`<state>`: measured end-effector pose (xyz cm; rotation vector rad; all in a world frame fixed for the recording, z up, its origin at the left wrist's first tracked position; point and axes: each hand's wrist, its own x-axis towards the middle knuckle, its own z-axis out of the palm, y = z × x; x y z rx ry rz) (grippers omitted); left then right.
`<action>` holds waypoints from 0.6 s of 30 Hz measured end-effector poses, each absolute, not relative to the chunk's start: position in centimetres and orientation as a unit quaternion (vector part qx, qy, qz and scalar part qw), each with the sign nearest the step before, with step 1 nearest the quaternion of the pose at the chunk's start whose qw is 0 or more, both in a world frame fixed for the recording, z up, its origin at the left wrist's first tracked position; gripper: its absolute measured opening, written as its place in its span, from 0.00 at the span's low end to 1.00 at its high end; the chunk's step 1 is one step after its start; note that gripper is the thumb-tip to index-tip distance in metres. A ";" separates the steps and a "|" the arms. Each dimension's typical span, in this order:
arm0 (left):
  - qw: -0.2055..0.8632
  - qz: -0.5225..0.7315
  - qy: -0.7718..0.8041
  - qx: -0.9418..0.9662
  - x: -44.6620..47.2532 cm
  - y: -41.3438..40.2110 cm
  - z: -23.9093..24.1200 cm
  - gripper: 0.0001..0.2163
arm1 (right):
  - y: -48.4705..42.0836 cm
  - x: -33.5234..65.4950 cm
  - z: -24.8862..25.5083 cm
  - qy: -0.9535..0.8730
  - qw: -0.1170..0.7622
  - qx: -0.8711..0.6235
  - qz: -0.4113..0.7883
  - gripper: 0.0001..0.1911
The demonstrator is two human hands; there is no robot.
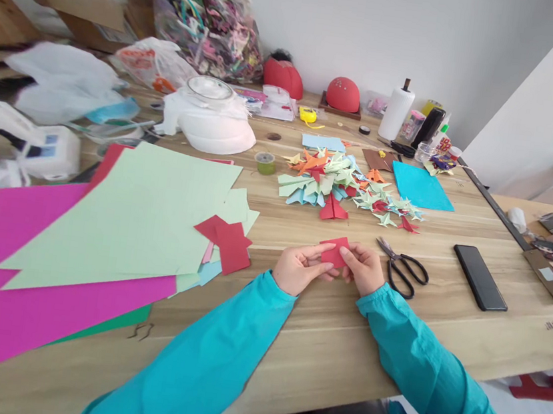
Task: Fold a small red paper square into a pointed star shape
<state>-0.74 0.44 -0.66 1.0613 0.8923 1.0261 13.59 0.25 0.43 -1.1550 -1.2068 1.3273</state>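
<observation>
Between my two hands, just above the table, is a small red piece of paper (334,252). My left hand (302,265) pinches its left side with thumb and fingers. On the right edge, my right hand (364,267) grips the same paper. Black-handled scissors (403,266) lie to the right of my right hand, blades pointing up and left. Beyond my hands sits a pile of folded paper shapes (335,180) in green, orange, blue and red. More red paper pieces (234,247) rest to the left of my left hand.
Large pale green sheets (134,216) overlap a magenta sheet (41,319) at the left. A black phone (480,278) lies at the right. Farther back are a white cap (215,129), a red pincushion-like dome (343,96), a white bottle (396,113) and a turquoise sheet (423,187).
</observation>
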 end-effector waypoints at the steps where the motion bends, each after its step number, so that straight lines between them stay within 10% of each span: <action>1: 0.654 0.451 0.395 0.462 -0.8 0.5 -0.6 0.28 | 0.3 13.6 0.4 -0.500 0.482 -0.464 0.550 0.18; 18: 0.634 0.439 0.373 0.517 -0.7 -0.1 0.2 0.29 | 0.1 13.4 0.6 -0.478 0.520 -0.479 0.521 0.17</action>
